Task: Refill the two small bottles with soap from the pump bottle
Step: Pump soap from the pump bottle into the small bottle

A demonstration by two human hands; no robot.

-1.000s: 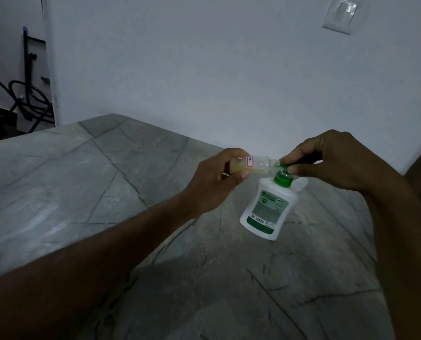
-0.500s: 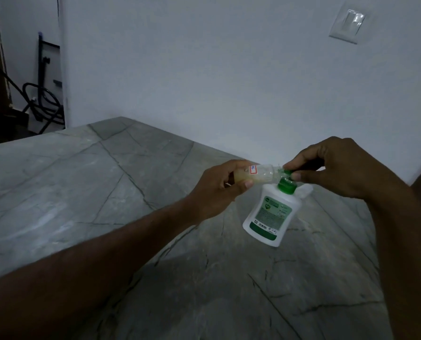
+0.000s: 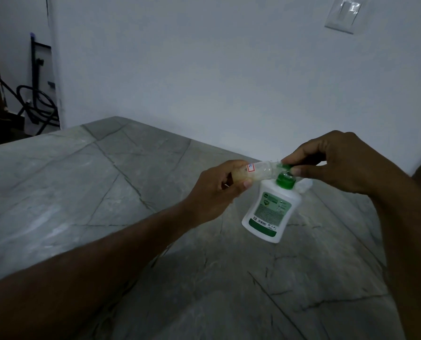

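Note:
A white pump bottle point(image 3: 269, 210) with a green collar and green label stands on the grey stone table point(image 3: 87, 197). My left hand point(image 3: 216, 192) grips a small clear bottle point(image 3: 261, 171) lying sideways, its mouth against the green pump nozzle point(image 3: 286, 167). Yellowish soap sits in the small bottle's lower end, and a red-edged sticker is on its side. My right hand point(image 3: 337, 163) grips the green pump head from above, thumb and fingers curled round it. Behind the pump bottle, part of a second small white object point(image 3: 305, 185) shows.
The white wall runs close behind the table's far edge, with a switch plate point(image 3: 342, 15) high at the right. At the far left, beyond the table, dark cables and a black frame point(image 3: 36, 94) stand in a doorway.
Both hands and the bottles keep the same hold. The camera view has shifted slightly, so everything sits a little lower and further right in the frame.

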